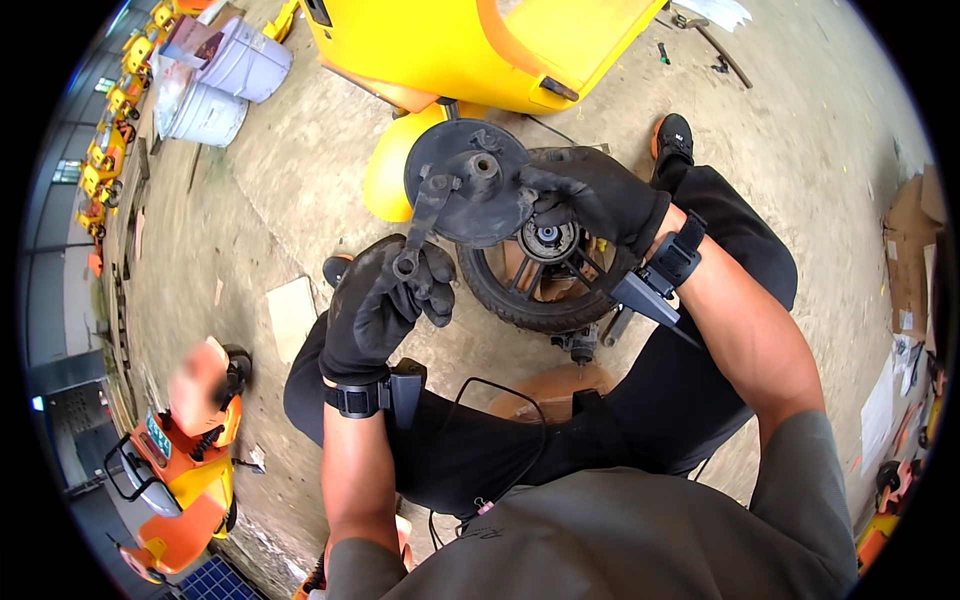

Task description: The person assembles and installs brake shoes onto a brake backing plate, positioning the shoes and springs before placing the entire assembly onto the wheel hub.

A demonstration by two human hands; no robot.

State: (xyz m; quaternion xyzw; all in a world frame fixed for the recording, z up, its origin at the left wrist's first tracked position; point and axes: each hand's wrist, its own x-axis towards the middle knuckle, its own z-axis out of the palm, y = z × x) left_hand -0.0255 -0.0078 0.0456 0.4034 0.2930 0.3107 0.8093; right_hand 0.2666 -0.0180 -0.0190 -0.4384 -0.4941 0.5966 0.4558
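A round black drum brake plate (pixel 470 215) with a raised hub in its middle is held up in front of me. My right hand (pixel 590 195), in a black glove, grips the plate's right edge. From the plate's left side a flat metal brake arm (pixel 428 212) runs down to a ring-shaped end. Around that lower end curl the gloved fingers of my left hand (pixel 385 300); some of the finger contact is hidden. Below and behind the plate is a black spoked wheel (pixel 530 318) with a tyre, between my legs, its hub partly covered by the plate and my right hand.
A yellow vehicle body (pixel 420 50) stands just beyond the wheel. White buckets (pixel 245 65) are at the far left, and a flat pale sheet (pixel 291 318) lies on the concrete. An orange and yellow scooter (pixel 190 460) stands at left; cardboard boxes (pixel 908 255) are at right.
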